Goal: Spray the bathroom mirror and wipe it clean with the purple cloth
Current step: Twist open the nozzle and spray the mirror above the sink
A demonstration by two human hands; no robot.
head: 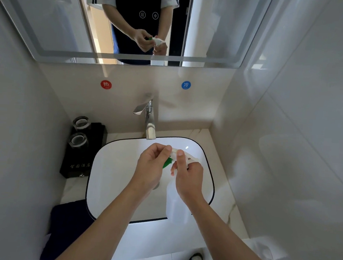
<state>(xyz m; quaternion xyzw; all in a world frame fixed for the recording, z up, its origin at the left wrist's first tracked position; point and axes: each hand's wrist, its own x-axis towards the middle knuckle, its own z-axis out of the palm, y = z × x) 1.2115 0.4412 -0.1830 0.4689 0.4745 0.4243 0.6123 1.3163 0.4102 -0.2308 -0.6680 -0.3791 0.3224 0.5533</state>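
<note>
The bottle [176, 203] is held over the sink [111, 166]. The right hand [187, 177] has its grip curled round the neck. The left hand [152, 165] pinches the nozzle [174, 150], likely getting it ready. Next, aim at the mirror [52, 20]. The cloth [66, 224] lies at the surface's front left corner.

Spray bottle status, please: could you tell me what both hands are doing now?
Right hand grips spray bottle neck over sink. Left hand pinches nozzle. Purple cloth lies left of sink. Mirror unobstructed.

Pale glossy walls [290, 97] are enclosing a white basin [112, 176] sitting on a marbled desk [229, 213], daylight gleaming off the chrome tap [150, 118].
</note>
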